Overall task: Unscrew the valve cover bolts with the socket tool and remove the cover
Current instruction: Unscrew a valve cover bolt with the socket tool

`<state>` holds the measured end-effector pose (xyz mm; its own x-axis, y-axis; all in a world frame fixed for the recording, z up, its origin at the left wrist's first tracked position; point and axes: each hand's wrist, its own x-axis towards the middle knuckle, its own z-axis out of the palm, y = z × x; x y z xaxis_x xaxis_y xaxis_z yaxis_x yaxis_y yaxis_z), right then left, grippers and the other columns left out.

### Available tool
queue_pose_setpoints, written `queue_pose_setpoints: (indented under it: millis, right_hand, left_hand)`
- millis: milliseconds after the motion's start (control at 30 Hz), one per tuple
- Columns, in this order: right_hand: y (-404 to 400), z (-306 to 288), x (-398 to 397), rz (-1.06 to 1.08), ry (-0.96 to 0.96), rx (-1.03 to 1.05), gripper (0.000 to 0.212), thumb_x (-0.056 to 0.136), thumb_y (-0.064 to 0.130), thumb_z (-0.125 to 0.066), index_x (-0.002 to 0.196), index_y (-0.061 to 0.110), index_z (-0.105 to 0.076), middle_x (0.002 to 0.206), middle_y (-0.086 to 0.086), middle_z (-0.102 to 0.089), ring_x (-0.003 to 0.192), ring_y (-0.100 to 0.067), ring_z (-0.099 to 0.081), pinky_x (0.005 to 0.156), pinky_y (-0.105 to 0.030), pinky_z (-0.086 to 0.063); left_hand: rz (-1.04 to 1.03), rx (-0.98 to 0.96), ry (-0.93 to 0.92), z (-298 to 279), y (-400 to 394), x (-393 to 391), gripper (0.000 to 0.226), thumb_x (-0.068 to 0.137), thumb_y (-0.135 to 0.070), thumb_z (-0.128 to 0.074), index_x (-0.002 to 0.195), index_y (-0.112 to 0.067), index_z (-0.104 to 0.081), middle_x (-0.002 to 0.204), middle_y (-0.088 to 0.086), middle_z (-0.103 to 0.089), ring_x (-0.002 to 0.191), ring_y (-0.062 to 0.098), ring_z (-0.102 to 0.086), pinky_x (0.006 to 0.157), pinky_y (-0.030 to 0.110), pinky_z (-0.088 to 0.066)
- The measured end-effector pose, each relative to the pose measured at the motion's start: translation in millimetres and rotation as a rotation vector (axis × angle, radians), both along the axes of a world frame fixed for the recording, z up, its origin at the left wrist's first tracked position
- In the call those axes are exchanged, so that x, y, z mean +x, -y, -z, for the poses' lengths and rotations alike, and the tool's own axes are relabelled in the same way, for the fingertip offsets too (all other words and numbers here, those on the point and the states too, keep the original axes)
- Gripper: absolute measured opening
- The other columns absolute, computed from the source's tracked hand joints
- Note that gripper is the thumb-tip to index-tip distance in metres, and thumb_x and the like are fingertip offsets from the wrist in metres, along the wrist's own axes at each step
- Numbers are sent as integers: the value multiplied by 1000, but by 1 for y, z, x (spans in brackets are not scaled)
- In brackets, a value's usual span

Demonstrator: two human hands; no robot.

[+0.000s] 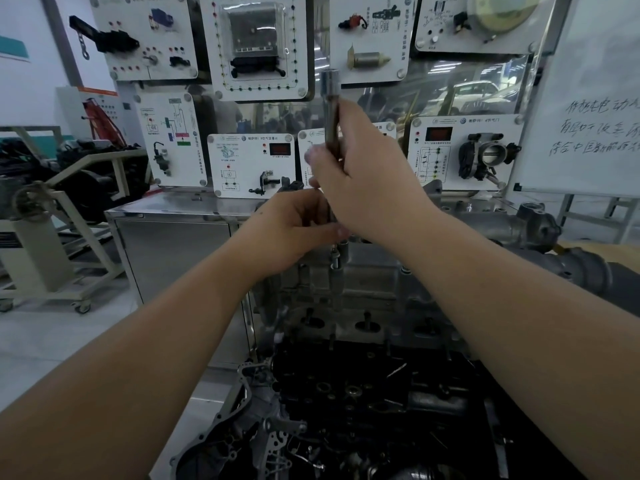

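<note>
The right hand (367, 174) grips the upright socket tool (331, 133), its long axis vertical, directly above the bolt (334, 258), while the left hand (294, 226) pinches its lower end.

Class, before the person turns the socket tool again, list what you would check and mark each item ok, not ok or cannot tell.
1. Right hand grips the socket tool: ok.
2. Left hand steadies the tool's lower end: ok.
3. Tool stands roughly upright over the engine: ok.
4. Tool's tip seated on a bolt: cannot tell, the hands hide it.
5. Valve cover bolts remaining: cannot tell.
6. Both forearms clear of the display panels behind: ok.
</note>
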<state>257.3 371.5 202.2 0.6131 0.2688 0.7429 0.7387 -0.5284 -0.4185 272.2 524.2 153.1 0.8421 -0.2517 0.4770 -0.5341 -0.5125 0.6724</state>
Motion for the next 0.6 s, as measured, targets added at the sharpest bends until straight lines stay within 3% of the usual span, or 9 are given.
queue_pose_setpoints:
  millis: [33, 100, 167, 233, 300, 400, 500, 567, 600]
  right_hand:
    - [0, 0, 1, 26, 32, 16, 27, 104, 31, -54, 126, 16, -54, 85, 8, -66, 73, -2, -64, 66, -16, -52]
    - [2, 0, 2, 77, 90, 28, 23, 103, 32, -58, 111, 11, -63, 79, 9, -64, 67, -1, -60, 62, -15, -46]
    - [3, -2, 3, 75, 61, 12, 22, 104, 28, -55, 108, 8, -64, 84, 1, -68, 74, -10, -66, 71, -29, -54]
    - [3, -4, 3, 47, 11, -27, 21, 106, 25, -49, 113, 9, -60, 93, -4, -72, 83, -19, -71, 76, -42, -58]
    - [3, -6, 1, 7, -1, -51, 23, 106, 22, -44, 126, 13, -53, 96, -5, -72, 83, -19, -72, 75, -43, -59]
    - [2, -2, 0, -37, -20, -8, 33, 105, 22, -47, 138, 20, -45, 92, -2, -72, 81, -16, -72, 70, -37, -59]
    - [3, 7, 3, -8, 34, 58, 19, 102, 27, -58, 119, 20, -61, 80, 11, -68, 76, 3, -65, 64, -10, -48]
    - [4, 8, 4, 7, 45, 84, 15, 102, 26, -58, 108, 14, -65, 80, 11, -69, 74, 3, -66, 64, -11, -50]
    - [4, 7, 4, 13, 34, 75, 16, 102, 25, -55, 106, 12, -65, 83, 7, -71, 76, -3, -69, 67, -21, -57]
  left_hand:
    - [-10, -4, 3, 0, 1, 0, 31, 90, -23, -77, 107, 1, -68, 103, 26, -70, 92, 43, -67, 88, 57, -57]
    - [-38, 3, 12, 1, 2, 1, 35, 86, -30, -81, 101, -1, -67, 90, 20, -68, 76, 34, -65, 77, 47, -59]
    - [-44, 0, 4, 1, 1, 2, 32, 85, -31, -83, 98, -5, -68, 80, 11, -65, 62, 15, -54, 64, 34, -49]
    - [3, -40, -31, 1, 0, 2, 26, 86, -32, -81, 102, -13, -73, 85, 8, -71, 63, 11, -55, 61, 31, -47]
    - [31, -47, -33, 0, -2, 1, 27, 84, -34, -75, 104, -16, -75, 96, 16, -75, 70, 19, -64, 64, 34, -54]
    - [-1, 15, -3, 1, -1, 2, 32, 90, -28, -77, 108, -3, -71, 104, 26, -71, 89, 40, -69, 86, 55, -58]
    - [-5, 35, 57, 3, 1, 2, 16, 89, -24, -78, 102, -18, -71, 89, -2, -73, 75, 13, -67, 73, 25, -56]
    - [-9, 48, 56, 2, 1, 1, 17, 88, -25, -79, 101, -19, -71, 86, -1, -71, 60, 3, -55, 61, 15, -47]
    - [-16, 46, 41, 2, 1, 0, 19, 88, -26, -79, 103, -16, -72, 88, 5, -72, 59, 4, -53, 60, 18, -46]
